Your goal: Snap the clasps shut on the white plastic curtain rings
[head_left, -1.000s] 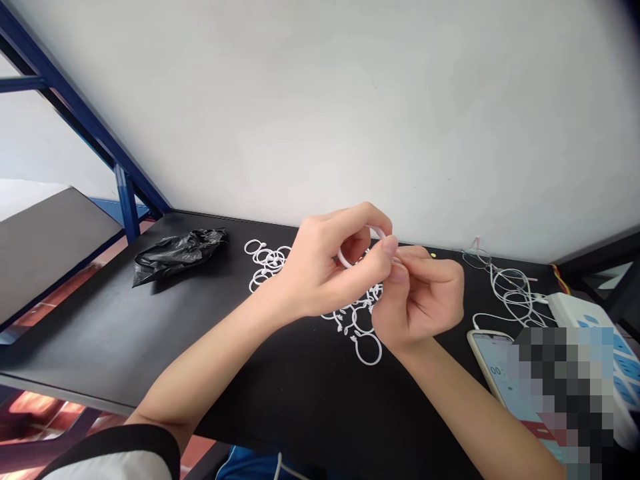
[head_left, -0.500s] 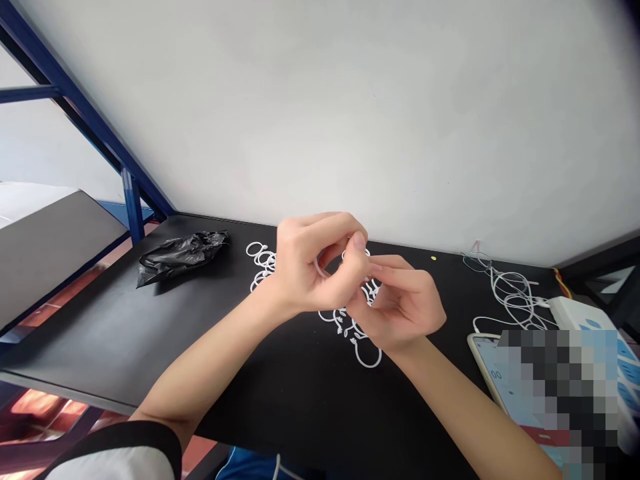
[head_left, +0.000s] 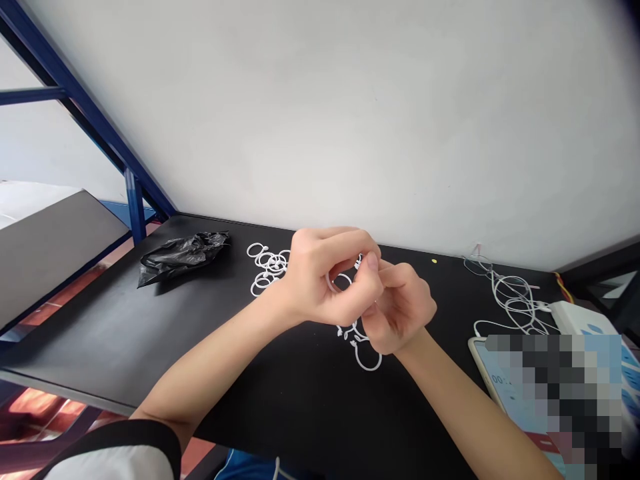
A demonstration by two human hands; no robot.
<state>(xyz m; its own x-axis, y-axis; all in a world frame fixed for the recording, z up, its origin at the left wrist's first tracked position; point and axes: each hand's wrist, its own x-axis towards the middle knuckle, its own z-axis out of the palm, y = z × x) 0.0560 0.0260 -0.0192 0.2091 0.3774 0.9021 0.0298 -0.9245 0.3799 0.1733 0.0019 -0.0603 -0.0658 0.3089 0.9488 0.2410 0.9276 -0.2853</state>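
Observation:
Both hands meet above the middle of a black table (head_left: 115,333). My left hand (head_left: 325,280) is curled, its thumb and fingers pinching a small white plastic ring (head_left: 340,281). Pressed against it from the right, my right hand (head_left: 400,313) is closed with its fingertips on the same ring. Under and behind the hands lies a pile of several white rings (head_left: 267,267), some linked. One larger ring (head_left: 369,357) lies just below my right hand.
A crumpled black plastic bag (head_left: 183,255) lies at the table's left rear. White cables (head_left: 515,297) are tangled at the right, beside a phone (head_left: 487,370) and a white and blue power strip (head_left: 590,330). A white wall runs behind; blue metal framing (head_left: 133,200) stands left.
Both hands have come down a little closer to the table and drawn tighter together. The ring, earlier held up in plain view, is now mostly enclosed by the fingers.

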